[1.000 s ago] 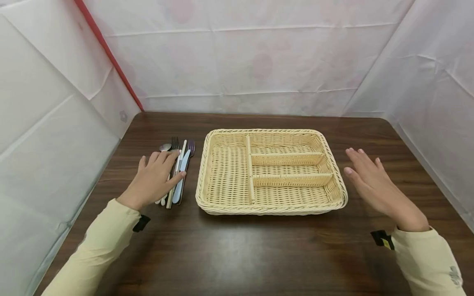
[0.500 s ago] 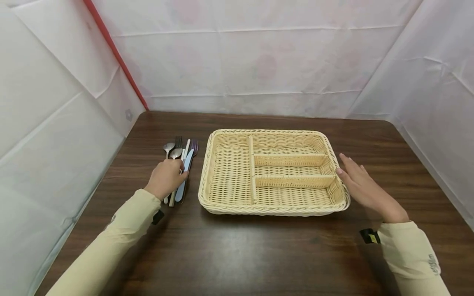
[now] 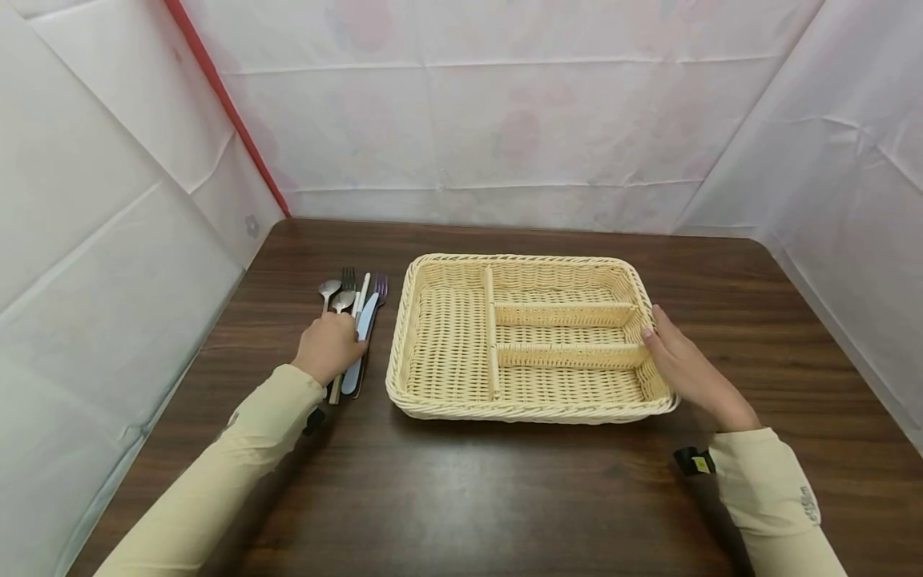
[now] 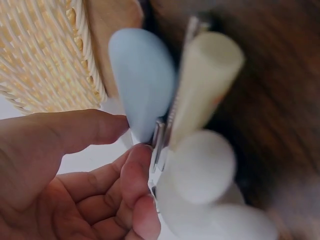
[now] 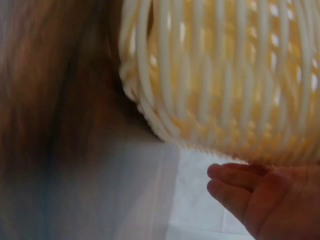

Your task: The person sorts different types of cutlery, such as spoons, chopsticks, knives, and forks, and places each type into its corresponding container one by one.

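In the head view, the table [image 3: 461, 481] is lit softly, with a pale patch of glare reflected from its near middle. Dark shadows are cast under the basket [image 3: 534, 412] and beside the sleeves [image 3: 216, 473], while the cloth walls [image 3: 519, 120] are rendered bright. In the left wrist view, the nearest handles [image 4: 202, 167] are badly blurred, and the wood behind is smeared. The right wrist view is dimmer: the weave is softened, light is let through its gaps, and the right hand [image 5: 270, 200] is left shaded.
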`<state>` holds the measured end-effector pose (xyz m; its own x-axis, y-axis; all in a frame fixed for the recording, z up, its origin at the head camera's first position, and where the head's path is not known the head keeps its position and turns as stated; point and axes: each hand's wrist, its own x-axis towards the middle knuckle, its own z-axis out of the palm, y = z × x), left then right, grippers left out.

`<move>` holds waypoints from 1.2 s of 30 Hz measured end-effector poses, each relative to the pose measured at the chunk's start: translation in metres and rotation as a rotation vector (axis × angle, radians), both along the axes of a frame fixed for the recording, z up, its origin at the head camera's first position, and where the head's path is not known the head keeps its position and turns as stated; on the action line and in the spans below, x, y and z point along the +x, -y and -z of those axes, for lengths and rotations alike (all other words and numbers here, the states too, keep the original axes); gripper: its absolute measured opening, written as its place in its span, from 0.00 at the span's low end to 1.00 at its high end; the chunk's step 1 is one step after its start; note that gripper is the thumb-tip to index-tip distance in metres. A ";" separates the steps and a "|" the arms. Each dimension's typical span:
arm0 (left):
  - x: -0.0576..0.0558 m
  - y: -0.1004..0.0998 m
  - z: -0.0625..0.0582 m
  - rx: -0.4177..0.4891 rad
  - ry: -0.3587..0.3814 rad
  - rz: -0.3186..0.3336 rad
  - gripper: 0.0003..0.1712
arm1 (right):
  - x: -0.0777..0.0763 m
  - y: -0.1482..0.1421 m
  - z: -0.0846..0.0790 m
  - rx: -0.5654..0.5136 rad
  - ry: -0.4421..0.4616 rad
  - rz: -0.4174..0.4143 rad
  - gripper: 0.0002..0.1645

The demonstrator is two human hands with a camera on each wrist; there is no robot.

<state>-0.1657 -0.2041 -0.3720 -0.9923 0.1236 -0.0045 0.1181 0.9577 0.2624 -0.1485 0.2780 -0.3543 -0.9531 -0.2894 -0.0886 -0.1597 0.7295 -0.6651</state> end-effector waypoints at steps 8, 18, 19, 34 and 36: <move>-0.003 -0.005 -0.003 -0.006 0.051 -0.041 0.17 | 0.001 0.005 0.014 -0.104 -0.086 0.065 0.34; -0.011 -0.008 0.002 -0.051 -0.026 -0.016 0.16 | 0.003 0.007 0.016 -0.123 -0.036 0.142 0.34; -0.011 -0.009 0.003 -0.063 -0.040 -0.010 0.16 | 0.003 0.007 0.016 -0.119 -0.035 0.144 0.34; -0.012 -0.017 0.008 -0.130 -0.127 0.016 0.11 | 0.004 0.006 0.017 -0.095 -0.070 0.140 0.33; -0.013 -0.018 0.008 -0.134 -0.133 0.016 0.09 | 0.003 0.007 0.017 -0.095 -0.075 0.142 0.33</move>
